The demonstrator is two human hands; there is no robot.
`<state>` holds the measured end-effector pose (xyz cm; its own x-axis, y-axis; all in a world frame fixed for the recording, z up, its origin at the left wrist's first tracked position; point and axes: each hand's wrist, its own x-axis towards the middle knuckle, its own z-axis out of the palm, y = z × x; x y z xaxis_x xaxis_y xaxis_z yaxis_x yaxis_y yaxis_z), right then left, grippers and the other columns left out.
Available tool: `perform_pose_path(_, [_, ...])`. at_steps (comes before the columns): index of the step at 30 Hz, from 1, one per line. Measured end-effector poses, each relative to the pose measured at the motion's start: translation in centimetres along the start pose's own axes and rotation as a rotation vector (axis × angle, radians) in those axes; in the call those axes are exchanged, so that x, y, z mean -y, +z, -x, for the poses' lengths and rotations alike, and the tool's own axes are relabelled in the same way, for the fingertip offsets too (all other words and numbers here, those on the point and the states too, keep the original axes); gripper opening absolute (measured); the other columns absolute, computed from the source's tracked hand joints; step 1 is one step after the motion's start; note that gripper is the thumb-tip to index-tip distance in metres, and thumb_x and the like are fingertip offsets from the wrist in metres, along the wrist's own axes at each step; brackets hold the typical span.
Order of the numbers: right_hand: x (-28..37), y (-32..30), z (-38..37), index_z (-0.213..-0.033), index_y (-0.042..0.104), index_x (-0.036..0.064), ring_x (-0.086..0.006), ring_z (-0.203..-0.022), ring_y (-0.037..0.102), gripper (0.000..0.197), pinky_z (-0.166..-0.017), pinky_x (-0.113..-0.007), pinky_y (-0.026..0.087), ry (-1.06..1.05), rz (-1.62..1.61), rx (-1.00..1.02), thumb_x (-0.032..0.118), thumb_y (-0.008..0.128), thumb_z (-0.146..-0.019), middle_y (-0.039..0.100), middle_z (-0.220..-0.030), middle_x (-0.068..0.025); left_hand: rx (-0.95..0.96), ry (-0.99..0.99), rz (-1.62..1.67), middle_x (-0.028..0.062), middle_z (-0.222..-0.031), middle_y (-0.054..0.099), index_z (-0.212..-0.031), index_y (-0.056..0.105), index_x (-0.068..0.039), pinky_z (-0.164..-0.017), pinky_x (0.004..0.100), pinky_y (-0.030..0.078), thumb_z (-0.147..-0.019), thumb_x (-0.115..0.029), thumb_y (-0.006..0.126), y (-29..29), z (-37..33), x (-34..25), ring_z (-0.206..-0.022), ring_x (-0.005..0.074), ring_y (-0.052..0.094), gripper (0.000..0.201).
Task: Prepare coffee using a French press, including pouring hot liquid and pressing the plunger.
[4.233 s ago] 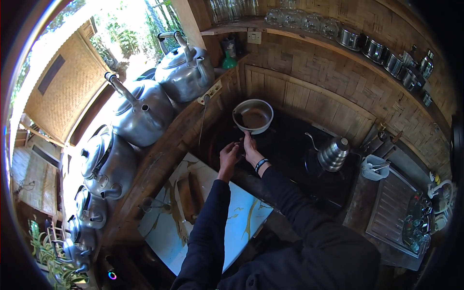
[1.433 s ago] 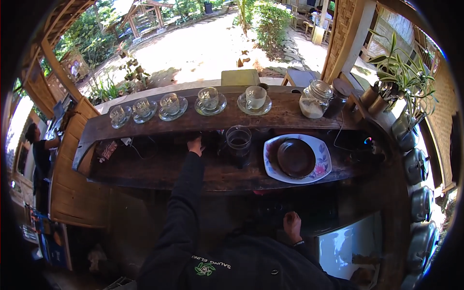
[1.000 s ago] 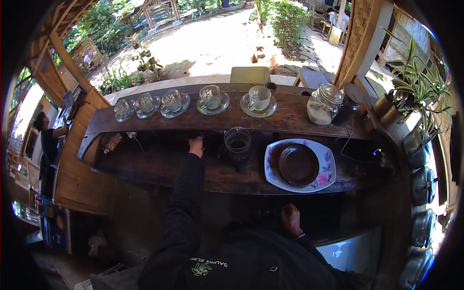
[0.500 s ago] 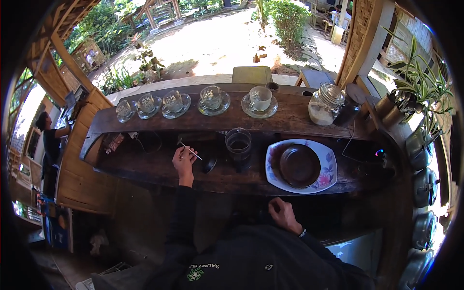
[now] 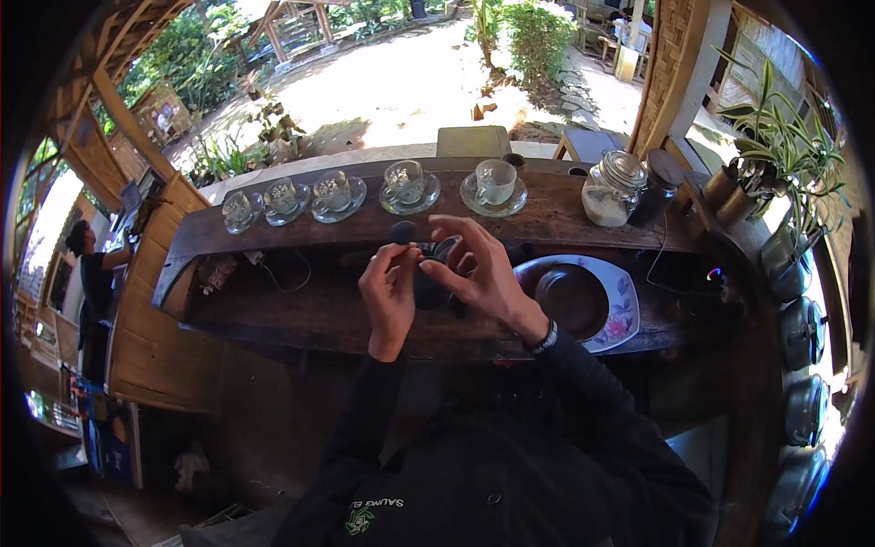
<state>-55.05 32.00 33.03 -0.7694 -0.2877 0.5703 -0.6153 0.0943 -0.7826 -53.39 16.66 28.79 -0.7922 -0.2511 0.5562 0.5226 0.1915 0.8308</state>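
My left hand (image 5: 390, 290) is raised over the counter, its fingertips pinched on what looks like a French press plunger. The black rounded lid (image 5: 401, 233) of that piece shows just above the fingers; its rod is hidden. Close by on the right, my right hand (image 5: 478, 278) is open, fingers curved and apart, its thumb beside the left fingertips. Behind and below the hands stands the dark-looking glass carafe (image 5: 430, 290), mostly covered by them. A floral white plate (image 5: 622, 294) bearing a round brown dish (image 5: 572, 303) lies right of my right wrist.
Several glass cups on saucers line the raised shelf, including a frosted-looking cup (image 5: 495, 182). To their right stand a clip-top jar (image 5: 612, 190) of pale grains and a dark canister (image 5: 658, 182). Potted plants (image 5: 775, 146) and hanging pots (image 5: 802, 333) edge the right. A person (image 5: 96, 264) is far left.
My left hand has lifted and moved right, bringing the plunger's black lid upward. My right hand has risen from near my body to join it over the counter, its fingers opening.
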Motion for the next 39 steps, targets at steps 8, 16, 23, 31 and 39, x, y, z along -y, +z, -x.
perform_pose_path(8, [0.5,-0.5,-2.3,-0.113,0.060,0.0049,-0.0187,-0.062,0.058,0.037,-0.058,-0.030,0.048,-0.106,0.220,0.009,0.013,0.070,-0.079,0.058,-0.083,-0.0101,0.151,0.034,-0.017,0.0067,-0.088,0.064,-0.097,0.058,0.006,-0.074,0.0217,0.046,-0.085,0.009,0.051,2.4,-0.5,-0.2,-0.082,0.0084,0.060,0.014])
perform_pose_path(16, [0.3,-2.1,-2.5,-0.108,0.064,0.0034,-0.0158,-0.078,0.066,0.028,-0.067,-0.027,0.053,-0.025,0.205,-0.047,0.007,0.068,-0.081,0.064,-0.090,-0.0089,0.461,0.234,-0.373,0.0149,-0.129,0.049,-0.120,0.054,-0.003,-0.097,0.0412,0.041,-0.073,-0.023,0.076,0.9,-0.5,1.0,-0.119,0.0335,0.049,0.056])
perform_pose_path(23, [0.4,-1.1,-2.8,-0.108,0.064,0.0023,-0.0172,-0.080,0.067,0.026,-0.069,-0.028,0.054,-0.039,0.155,-0.039,0.005,0.067,-0.081,0.064,-0.092,-0.0102,0.487,0.128,-0.432,0.0154,-0.137,0.042,-0.128,0.046,-0.003,-0.101,0.0423,0.038,-0.069,-0.030,0.079,1.1,-0.7,3.5,-0.124,0.0340,0.044,0.073])
perform_pose_path(31, [-1.2,-1.2,-3.3,-0.107,0.063,0.0022,-0.0192,-0.080,0.067,0.026,-0.070,-0.029,0.055,-0.040,0.211,-0.032,0.005,0.066,-0.081,0.063,-0.095,-0.0108,0.508,0.184,-0.368,0.0140,-0.129,0.051,-0.121,0.052,-0.002,-0.098,0.0420,0.040,-0.067,-0.029,0.079,2.1,-2.7,4.2,-0.118,0.0330,0.050,0.067])
perform_pose_path(39, [-3.8,-1.5,-4.0,-0.107,0.063,0.0020,-0.0203,-0.082,0.067,0.026,-0.071,-0.029,0.055,0.004,0.195,-0.050,0.006,0.066,-0.082,0.063,-0.096,-0.0108,0.515,0.189,-0.362,0.0139,-0.125,0.055,-0.117,0.056,-0.003,-0.097,0.0406,0.041,-0.066,-0.028,0.079,3.0,-4.0,6.1,-0.116,0.0321,0.052,0.061])
